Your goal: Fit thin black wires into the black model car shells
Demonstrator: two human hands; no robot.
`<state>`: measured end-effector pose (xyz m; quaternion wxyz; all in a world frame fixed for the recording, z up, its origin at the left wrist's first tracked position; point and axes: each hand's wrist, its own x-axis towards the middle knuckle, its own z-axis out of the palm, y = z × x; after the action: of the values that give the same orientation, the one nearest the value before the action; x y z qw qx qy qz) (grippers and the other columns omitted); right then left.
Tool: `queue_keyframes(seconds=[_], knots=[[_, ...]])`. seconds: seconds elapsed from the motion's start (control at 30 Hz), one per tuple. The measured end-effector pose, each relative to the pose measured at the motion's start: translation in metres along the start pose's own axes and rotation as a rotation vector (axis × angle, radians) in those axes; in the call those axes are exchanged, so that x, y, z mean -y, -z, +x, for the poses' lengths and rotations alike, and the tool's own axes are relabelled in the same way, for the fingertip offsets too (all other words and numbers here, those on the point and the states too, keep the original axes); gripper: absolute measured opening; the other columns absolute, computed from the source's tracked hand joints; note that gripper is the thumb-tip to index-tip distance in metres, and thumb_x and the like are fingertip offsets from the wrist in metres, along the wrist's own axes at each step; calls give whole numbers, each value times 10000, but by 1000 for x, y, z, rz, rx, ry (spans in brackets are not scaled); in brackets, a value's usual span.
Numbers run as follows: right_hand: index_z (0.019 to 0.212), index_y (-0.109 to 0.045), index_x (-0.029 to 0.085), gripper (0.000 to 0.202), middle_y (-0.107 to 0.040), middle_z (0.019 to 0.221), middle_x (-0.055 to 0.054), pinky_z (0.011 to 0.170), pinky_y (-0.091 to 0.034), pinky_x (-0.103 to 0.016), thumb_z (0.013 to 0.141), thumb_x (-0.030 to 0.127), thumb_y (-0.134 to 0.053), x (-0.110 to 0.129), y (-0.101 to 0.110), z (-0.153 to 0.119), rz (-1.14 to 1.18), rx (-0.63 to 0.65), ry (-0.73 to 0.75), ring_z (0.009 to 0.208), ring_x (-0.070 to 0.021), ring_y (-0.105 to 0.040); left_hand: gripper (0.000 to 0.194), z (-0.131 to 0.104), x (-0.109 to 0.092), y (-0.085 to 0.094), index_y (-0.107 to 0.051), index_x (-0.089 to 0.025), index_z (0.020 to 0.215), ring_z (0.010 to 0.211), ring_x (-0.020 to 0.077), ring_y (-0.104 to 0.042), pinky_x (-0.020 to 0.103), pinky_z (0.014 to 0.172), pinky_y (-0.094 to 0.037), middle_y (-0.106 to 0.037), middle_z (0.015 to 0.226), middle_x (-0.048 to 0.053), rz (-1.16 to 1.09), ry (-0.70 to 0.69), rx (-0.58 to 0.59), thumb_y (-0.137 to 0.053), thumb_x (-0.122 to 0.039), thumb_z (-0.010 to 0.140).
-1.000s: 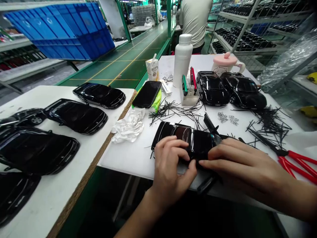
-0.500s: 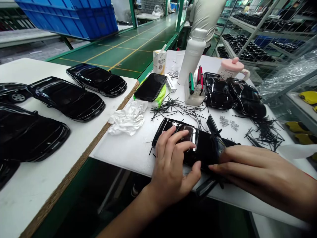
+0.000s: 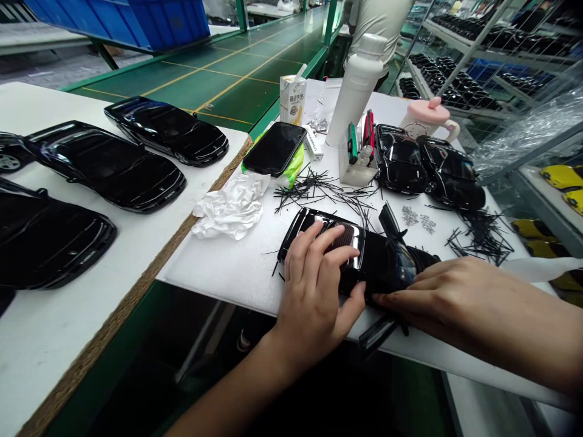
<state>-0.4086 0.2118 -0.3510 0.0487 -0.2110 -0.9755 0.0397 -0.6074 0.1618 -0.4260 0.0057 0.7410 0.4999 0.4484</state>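
Observation:
A glossy black model car (image 3: 376,258) lies on the white foam-covered table in front of me, both doors swung out. My left hand (image 3: 314,288) steadies it, fingers across its rear and thumb against the near side. At the near door opening, my right hand (image 3: 437,294) has its fingers pressed together; what they pinch, if anything, is hidden. The near door (image 3: 378,334) juts toward me below the right hand, while the far door (image 3: 390,221) stands up beyond the roof. Thin black strips (image 3: 319,189) lie scattered behind the car, with another heap (image 3: 483,237) to the right.
Two black model cars (image 3: 401,161) stand at the back right, beside small clear pieces (image 3: 416,220). Behind are a tool box (image 3: 357,173), white bottle (image 3: 357,88), lidded mug (image 3: 428,118) and phone (image 3: 276,149). Crumpled white paper (image 3: 230,206) lies left. More cars (image 3: 104,164) occupy the left table.
The view has shifted slightly. My right hand's fingertips have slid a little to the left along the car's near side. My left hand stays on the car.

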Motion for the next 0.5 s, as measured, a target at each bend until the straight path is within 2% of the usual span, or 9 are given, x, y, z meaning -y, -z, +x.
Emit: queue_keyframes(seconds=[0.1, 0.3, 0.4, 0.5], knots=[[907, -752, 227, 298, -698, 588, 51, 370, -321, -268, 736, 1, -658, -3, 0, 2, -1, 116, 25, 419, -134, -638, 338, 0, 0, 0, -513, -153, 1164, 1403, 293, -373, 490, 1168, -342, -591, 1300, 160, -3, 2, -5, -644, -207, 857], [855, -750, 245, 300, -696, 582, 57, 399, -231, -289, 709, -5, -674, 0, -1, 6, 31, 168, -49, 415, -125, -618, 338, 0, 1, 1, -521, -163, 1163, 1392, 299, -394, 498, 1165, -347, -609, 1304, 142, -77, 3, -21, -624, -188, 843], [843, -742, 254, 284, -689, 574, 50, 425, -198, -292, 745, 9, -636, 1, -2, 5, 27, 202, -78, 415, -127, -598, 333, -1, 3, 5, -561, -198, 1131, 1342, 268, -457, 474, 1174, -338, -679, 1240, 69, -161, -59, -48, -617, -88, 821], [847, -731, 235, 220, -680, 585, 22, 448, -207, -274, 857, 97, -559, 1, 3, 8, 92, 241, -102, 434, -122, -572, 320, 0, 3, 12, -614, -236, 1069, 1239, 208, -528, 410, 1193, -309, -746, 1104, -22, -219, -119, -37, -610, -32, 822]])
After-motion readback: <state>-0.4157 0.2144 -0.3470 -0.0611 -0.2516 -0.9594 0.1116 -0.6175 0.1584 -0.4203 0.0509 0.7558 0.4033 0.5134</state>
